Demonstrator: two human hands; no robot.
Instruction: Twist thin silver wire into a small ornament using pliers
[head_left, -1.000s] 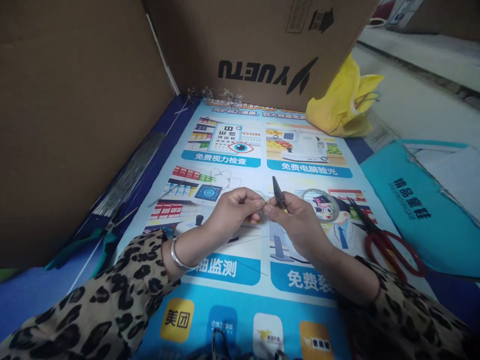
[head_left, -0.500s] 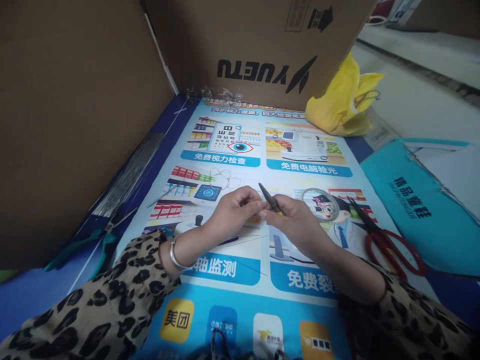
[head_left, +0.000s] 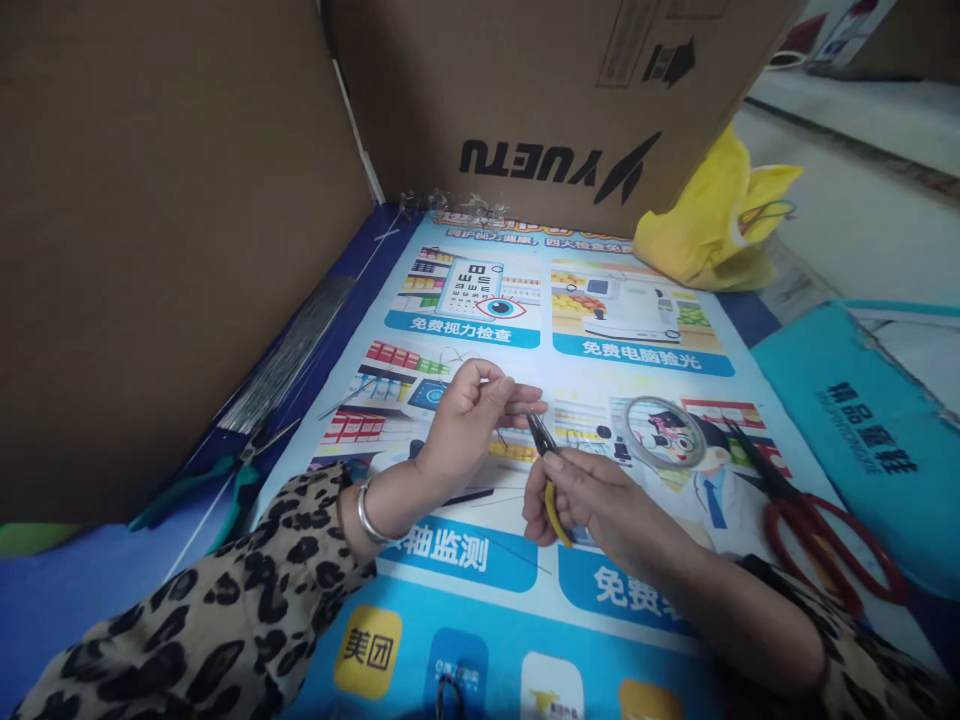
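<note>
Pliers with dark tapering metal jaws and a curved yellow handle (head_left: 541, 432) are at the centre of the view, above a blue worktop (head_left: 97, 610). Brown printed cardboard (head_left: 420, 80) stands at 12 o'clock from them, and a bright blue illustrated poster (head_left: 495, 650) spreads beneath. Clock directions are seen from the wearer's side, with 12 o'clock pointing away.

The right hand (head_left: 600, 495) is the nearer one: it is closed around the pliers, thumb on top near the pivot. Their long axis runs between 11 and 12 o'clock at the tips and between 5 and 6 at the handle end. At about 10 o'clock from it, the left hand (head_left: 461, 430) has thumb and forefinger pressed together, the other fingers reaching toward 3 o'clock. The jaw tips are right beside those fingers; whether they touch is too fine to tell.

Red-handled scissors with dark blades (head_left: 784, 530) lie between 3 and 4 o'clock from the right hand, and teal-handled pliers (head_left: 236, 475) between 8 and 9 from the left. A pale round coil (head_left: 631, 435) sits at 2 o'clock from the right hand. Smallest is a thin looped wire (head_left: 506, 436), seemingly pinched by the left hand, just below its fingers.
</note>
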